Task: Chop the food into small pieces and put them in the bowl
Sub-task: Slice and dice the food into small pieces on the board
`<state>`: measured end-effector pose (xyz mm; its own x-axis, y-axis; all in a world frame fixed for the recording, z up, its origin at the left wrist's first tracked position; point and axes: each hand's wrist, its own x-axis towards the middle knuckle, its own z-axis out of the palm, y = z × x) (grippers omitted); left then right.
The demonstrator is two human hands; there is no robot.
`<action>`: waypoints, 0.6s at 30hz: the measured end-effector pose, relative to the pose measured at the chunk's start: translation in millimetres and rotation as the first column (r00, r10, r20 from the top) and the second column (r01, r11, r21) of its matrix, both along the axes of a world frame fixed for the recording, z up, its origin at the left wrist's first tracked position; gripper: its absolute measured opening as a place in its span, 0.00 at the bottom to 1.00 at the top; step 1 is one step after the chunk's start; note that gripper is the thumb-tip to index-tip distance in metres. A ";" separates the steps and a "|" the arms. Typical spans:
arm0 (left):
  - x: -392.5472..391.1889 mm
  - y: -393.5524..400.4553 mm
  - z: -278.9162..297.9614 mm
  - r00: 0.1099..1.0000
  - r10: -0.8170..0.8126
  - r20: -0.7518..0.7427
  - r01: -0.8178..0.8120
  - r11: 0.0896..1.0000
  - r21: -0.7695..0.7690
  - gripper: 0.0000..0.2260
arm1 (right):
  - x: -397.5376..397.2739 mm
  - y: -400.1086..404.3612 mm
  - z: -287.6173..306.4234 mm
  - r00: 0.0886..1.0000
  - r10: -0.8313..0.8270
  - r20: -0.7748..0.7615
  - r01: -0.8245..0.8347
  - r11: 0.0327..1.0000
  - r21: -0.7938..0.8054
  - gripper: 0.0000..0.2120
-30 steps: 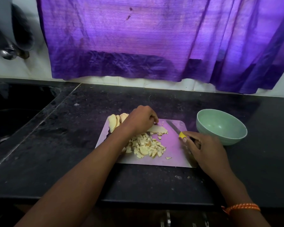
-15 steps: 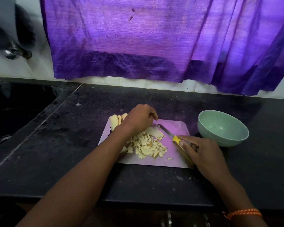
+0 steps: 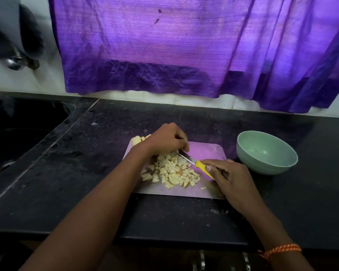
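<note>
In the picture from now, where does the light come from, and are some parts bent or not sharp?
Head view: light passes through the purple curtain and tints the cutting board pinkish; the dark counter stays dim; the wide lens bows the counter's back edge; the left hand, knife and chopped pieces look slightly soft, the corners softer.

Bare countertop [image 3: 184,122] lies behind the board [image 3: 207,151]; bowl [image 3: 266,153] blocks its right.
</note>
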<state>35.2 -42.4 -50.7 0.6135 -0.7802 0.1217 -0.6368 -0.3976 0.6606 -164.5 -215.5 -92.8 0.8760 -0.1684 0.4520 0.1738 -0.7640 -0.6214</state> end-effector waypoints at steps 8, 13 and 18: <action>-0.6 18.6 15.1 0.967 -0.109 -0.230 0.116 0.993 0.017 0.05 | -6.8 -4.6 2.7 0.987 -0.101 0.123 0.086 0.989 0.118 0.09; 11.9 29.7 19.2 0.984 -0.063 -0.164 0.070 0.997 0.035 0.05 | -10.6 -1.8 9.0 0.953 -0.227 0.201 0.195 0.967 0.166 0.10; 18.5 36.3 20.9 0.985 -0.077 -0.155 0.071 0.996 -0.047 0.05 | -9.8 -3.0 8.2 0.921 -0.307 0.239 0.281 0.950 0.137 0.10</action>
<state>53.8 -6.2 -29.7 0.5681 -0.8207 0.0612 -0.5506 -0.3237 0.7694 -174.3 -218.5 -84.6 0.6378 -0.4558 0.6209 0.1123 -0.7424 -0.6604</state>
